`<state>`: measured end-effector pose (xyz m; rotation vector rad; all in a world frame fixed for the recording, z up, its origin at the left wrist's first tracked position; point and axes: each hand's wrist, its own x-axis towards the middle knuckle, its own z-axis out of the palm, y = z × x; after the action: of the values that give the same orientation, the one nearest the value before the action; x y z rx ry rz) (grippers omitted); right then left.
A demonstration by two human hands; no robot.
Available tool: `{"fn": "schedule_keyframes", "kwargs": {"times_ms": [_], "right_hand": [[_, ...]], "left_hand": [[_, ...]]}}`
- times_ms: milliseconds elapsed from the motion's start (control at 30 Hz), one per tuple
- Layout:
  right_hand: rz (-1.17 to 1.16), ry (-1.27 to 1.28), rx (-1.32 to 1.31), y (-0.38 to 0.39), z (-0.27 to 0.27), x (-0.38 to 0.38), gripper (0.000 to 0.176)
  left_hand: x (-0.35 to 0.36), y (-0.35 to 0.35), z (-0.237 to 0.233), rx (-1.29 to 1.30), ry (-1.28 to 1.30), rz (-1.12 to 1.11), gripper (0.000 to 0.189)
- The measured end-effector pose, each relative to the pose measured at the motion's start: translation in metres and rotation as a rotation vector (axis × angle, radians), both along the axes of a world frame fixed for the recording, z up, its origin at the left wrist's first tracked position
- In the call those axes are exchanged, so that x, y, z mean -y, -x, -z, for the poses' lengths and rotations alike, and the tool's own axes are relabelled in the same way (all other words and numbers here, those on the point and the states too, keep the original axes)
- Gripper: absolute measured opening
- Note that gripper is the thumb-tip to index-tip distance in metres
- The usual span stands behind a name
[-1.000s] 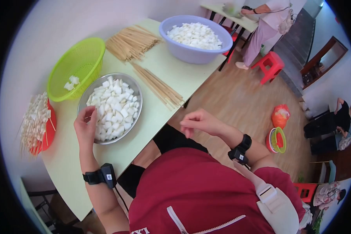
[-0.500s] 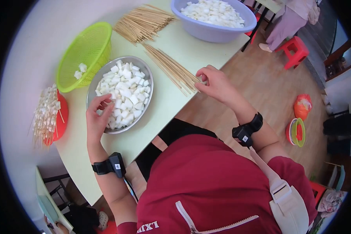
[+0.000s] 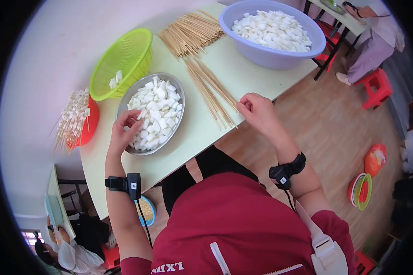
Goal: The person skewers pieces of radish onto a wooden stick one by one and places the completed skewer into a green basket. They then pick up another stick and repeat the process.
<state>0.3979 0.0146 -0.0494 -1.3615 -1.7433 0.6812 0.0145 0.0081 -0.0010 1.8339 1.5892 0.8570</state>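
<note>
- Your left hand [image 3: 124, 133] is at the near-left part of the steel bowl [image 3: 183, 98], fingers bent over the white chunks [image 3: 159, 117]; can't tell whether they grip one.
- Your right hand [image 3: 261, 114] is at the table edge, thumb and forefinger pinched on the near end of the loose bamboo skewers [image 3: 205, 87]; exact number gripped unclear.
- Chunks: matte white, blocky, uneven cuts, some squarish, some wedge-like, heaped across the round shiny bowl, which sits on the pale green table [image 3: 188, 145].
- Loose skewers: thin, straight, light tan, no chunks on them; fanned into a narrow V to the right of the bowl, lower ends toward you.
- Skewer pile [image 3: 190, 34]: same tan sticks, thick messy stack just beyond the loose ones.
- Lavender basin [image 3: 270, 59]: far right of table, wide oval look, mounded with similar white pieces [image 3: 274, 32].
- Lime green basket [image 3: 143, 66]: perforated, tilted, beside the bowl, a few white bits inside.
- Red container [image 3: 92, 120]: left side of table, filled skewers [image 3: 73, 114] lying across it, white pieces bunched at upper ends, bare sticks pointing down toward you.
</note>
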Motion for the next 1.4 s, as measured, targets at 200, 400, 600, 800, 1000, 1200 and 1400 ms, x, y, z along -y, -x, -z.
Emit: {"fn": "schedule_keyframes", "kwargs": {"times_ms": [200, 400, 600, 800, 1000, 1200, 1400], "right_hand": [[-0.019, 0.119, -0.126, -0.001, -0.002, 0.000, 0.016], [-0.040, 0.125, -0.153, -0.002, 0.002, -0.003, 0.018], [0.014, 0.120, -0.102, 0.005, -0.005, 0.002, 0.018], [-0.001, 0.154, 0.123, 0.013, -0.030, 0.011, 0.021], [-0.014, 0.072, 0.437, 0.040, -0.037, 0.014, 0.016], [0.038, 0.099, 0.321, 0.034, -0.030, 0.001, 0.012], [0.019, 0.135, 0.432, 0.045, -0.042, 0.006, 0.014]], "left_hand": [[0.002, 0.005, 0.000, 0.003, 0.078, -0.071, 0.023], [0.002, 0.007, 0.008, 0.118, 0.026, -0.128, 0.022], [0.000, 0.014, 0.006, 0.113, -0.016, -0.152, 0.019], [0.002, 0.016, 0.007, 0.325, -0.088, -0.098, 0.017], [0.003, 0.028, 0.007, 0.407, 0.036, 0.007, 0.014], [0.004, 0.027, 0.006, 0.449, -0.009, 0.060, 0.011], [0.003, 0.030, 0.005, 0.480, 0.016, 0.059, 0.009]]}}
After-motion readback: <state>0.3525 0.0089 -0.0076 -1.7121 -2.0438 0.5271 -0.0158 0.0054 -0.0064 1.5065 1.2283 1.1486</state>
